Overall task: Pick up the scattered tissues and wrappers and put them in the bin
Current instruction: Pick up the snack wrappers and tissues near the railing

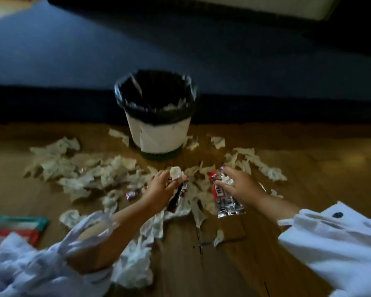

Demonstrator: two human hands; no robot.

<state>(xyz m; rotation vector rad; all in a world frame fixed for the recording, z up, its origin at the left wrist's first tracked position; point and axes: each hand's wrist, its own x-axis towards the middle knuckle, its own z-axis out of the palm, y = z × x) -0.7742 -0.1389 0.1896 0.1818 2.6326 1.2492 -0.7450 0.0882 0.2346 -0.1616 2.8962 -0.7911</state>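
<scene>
White sleeves up front, both arms out over the wooden floor. The left hand has its fingers curled round a crumpled tissue and a dark wrapper. The right hand grips a red wrapper and a small tissue wad. Scattered tissues lie all around, thickest on the left. Beyond the hands stands the bin, upright, with a black liner and paper inside.

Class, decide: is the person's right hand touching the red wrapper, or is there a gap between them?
Touching. In the head view the right hand grips the red wrapper, whose silver end hangs below it.
</scene>
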